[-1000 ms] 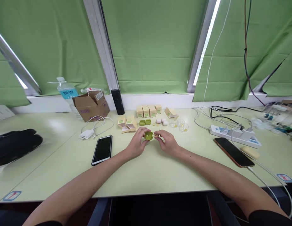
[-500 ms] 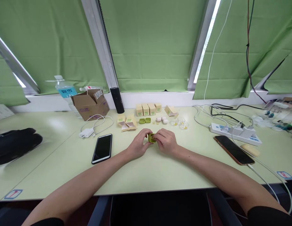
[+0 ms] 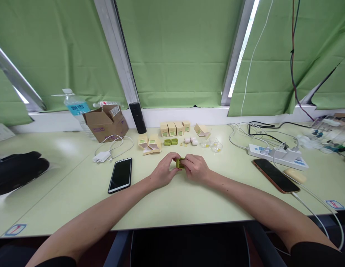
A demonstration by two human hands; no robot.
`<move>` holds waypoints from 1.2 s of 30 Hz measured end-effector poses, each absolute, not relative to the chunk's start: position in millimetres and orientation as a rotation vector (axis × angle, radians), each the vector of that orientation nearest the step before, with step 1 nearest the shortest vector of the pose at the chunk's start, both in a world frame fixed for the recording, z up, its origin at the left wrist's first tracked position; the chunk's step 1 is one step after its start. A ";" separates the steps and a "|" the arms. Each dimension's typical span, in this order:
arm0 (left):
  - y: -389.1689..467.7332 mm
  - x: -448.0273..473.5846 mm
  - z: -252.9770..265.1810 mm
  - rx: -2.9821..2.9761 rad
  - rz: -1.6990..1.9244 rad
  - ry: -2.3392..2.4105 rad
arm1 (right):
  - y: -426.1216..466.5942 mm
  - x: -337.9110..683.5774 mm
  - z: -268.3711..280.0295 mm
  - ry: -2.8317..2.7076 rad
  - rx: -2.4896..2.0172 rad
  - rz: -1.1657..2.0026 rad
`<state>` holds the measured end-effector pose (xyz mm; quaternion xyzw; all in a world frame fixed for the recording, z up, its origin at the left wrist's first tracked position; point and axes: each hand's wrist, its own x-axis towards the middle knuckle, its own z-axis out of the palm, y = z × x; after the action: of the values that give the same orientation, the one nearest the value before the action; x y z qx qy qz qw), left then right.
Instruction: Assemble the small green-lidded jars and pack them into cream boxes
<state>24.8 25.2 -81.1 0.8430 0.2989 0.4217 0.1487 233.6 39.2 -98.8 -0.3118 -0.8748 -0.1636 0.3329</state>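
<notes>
Between my two hands, just above the table, is a small olive-green case (image 3: 178, 163) with a hollow side facing right. My left hand (image 3: 165, 170) grips it from the left between thumb and fingers. The fingers of my right hand (image 3: 196, 167) are bent together at its opening; their tips are hidden, and I cannot make out what they pinch. Behind the hands lies an open green case (image 3: 170, 142), with tiny yellowish pieces (image 3: 183, 144) and several pale pink rounded pieces (image 3: 190, 141) beside it. Clear plastic shells (image 3: 213, 144) lie farther right.
Several small cream boxes (image 3: 175, 128) stand at the back, with opened boxes (image 3: 149, 144) left of them. A phone (image 3: 120, 175) lies left, another phone (image 3: 276, 175) right by a power strip (image 3: 278, 156). A cardboard box (image 3: 107, 124) and black cylinder (image 3: 138, 118) stand back left.
The green case has turned slightly between my hands, and my right fingers have shifted a little at its opening. Everything else lies as before.
</notes>
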 end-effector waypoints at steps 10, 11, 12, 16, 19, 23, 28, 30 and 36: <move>25.9 25.6 -83.3 2.430 1.276 0.802 | 41.8 233.0 -98.2 -2.141 -0.595 -0.583; 26.0 25.5 -83.3 2.431 1.273 0.797 | 41.5 233.0 -97.8 -2.141 -0.597 -0.588; 26.1 25.5 -83.4 2.431 1.270 0.794 | 41.2 233.0 -97.4 -2.140 -0.597 -0.591; 26.7 25.3 -83.8 2.426 1.264 0.798 | 40.3 232.8 -96.2 -2.136 -0.585 -0.586; 27.0 25.2 -84.3 2.424 1.256 0.800 | 40.1 232.5 -95.5 -2.131 -0.578 -0.582; 27.3 24.1 -84.3 2.416 1.251 0.798 | 39.5 232.3 -94.5 -2.125 -0.575 -0.589; 28.0 22.9 -83.4 2.405 1.264 0.783 | 38.7 232.0 -94.4 -2.133 -0.557 -0.614; 27.8 23.1 -83.0 2.400 1.267 0.788 | 38.7 231.7 -94.7 -2.130 -0.524 -0.624; 26.8 22.9 -83.0 2.425 1.287 0.781 | 37.8 230.0 -94.1 -2.127 -0.476 -0.670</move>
<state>22.9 26.8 -83.0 0.8408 0.2709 0.4463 0.1433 230.0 37.8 -94.1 -0.1897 -0.8475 -0.2669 0.4177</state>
